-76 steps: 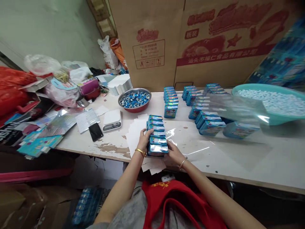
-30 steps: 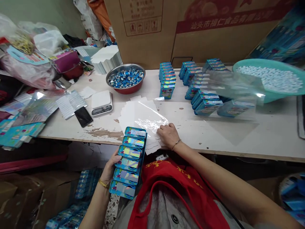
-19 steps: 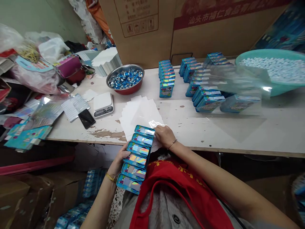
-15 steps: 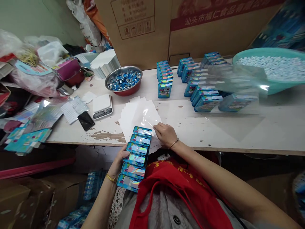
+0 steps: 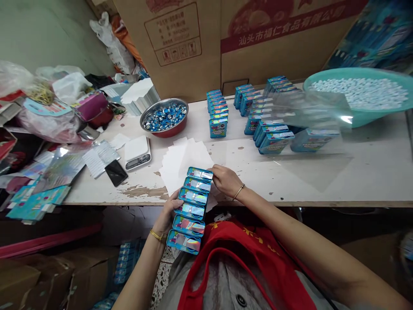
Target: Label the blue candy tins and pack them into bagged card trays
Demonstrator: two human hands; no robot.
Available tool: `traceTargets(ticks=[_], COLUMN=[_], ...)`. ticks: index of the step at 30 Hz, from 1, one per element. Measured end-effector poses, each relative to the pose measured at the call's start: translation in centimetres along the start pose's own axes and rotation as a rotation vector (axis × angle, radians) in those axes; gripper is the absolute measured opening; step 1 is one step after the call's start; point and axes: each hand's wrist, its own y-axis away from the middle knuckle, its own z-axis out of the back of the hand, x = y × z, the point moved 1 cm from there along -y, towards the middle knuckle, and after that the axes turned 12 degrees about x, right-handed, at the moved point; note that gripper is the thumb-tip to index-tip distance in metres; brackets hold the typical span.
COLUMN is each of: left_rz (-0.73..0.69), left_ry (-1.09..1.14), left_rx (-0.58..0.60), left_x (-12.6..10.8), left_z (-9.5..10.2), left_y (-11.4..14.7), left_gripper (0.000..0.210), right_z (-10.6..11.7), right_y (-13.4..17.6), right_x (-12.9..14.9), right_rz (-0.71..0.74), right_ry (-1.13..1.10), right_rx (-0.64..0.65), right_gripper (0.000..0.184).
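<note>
The left hand (image 5: 169, 212) grips blue tins (image 5: 192, 196), the right hand (image 5: 227, 181) curls, hold unclear; the tins' long row slants away rightward.

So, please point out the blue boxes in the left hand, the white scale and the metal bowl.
Held blue boxes (image 5: 189, 211): head view, top of the fourth from the far end.
White scale (image 5: 137, 147): head view, flat top.
Metal bowl (image 5: 177, 130): head view, red outer wall.

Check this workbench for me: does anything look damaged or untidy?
Yes. The white tabletop has a ragged brown patch near its front edge, where the surface looks worn away. The white paper sheets are also fanned unevenly, partly behind the blue tins in the left hand.
</note>
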Motion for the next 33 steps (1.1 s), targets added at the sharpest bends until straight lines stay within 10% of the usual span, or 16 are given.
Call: traceTargets(ticks=[5, 13, 21, 28, 33], left_rz=[0.004, -0.246, -0.42, -0.599, -0.421], left_ry=[-0.158, -1.19, -2.039, -1.854, -1.566], left_rx=[0.021, -0.04, -0.166, -0.169, -0.103], left_x=[-0.5, -4.9, -6.3, -6.7, -7.6], left_z=[-0.4, 3.4, 2.5, 2.6, 2.4], left_y=[-2.1, -4.8, -11.4, -12.2, -12.3], left_gripper=[0.061, 0.03, 0.021, 0.014, 0.015], right_z=[-0.6, -2.1, -1.5, 0.0, 1.5], right_y=[-0.4, -1.2, -1.6, -1.6, -1.4], right_x=[-1.5, -1.9, -0.7, 0.6, 1.4], right_rz=[-0.044, -0.095, -0.254, -0.192, -0.228], right_ry=[-0.085, -0.111, 0.102, 0.024, 0.048], right_rx=[-0.094, -0.206, -0.264, -0.417, -0.35], right_gripper=[0.023, 0.023, 0.02, 0.018, 0.013])
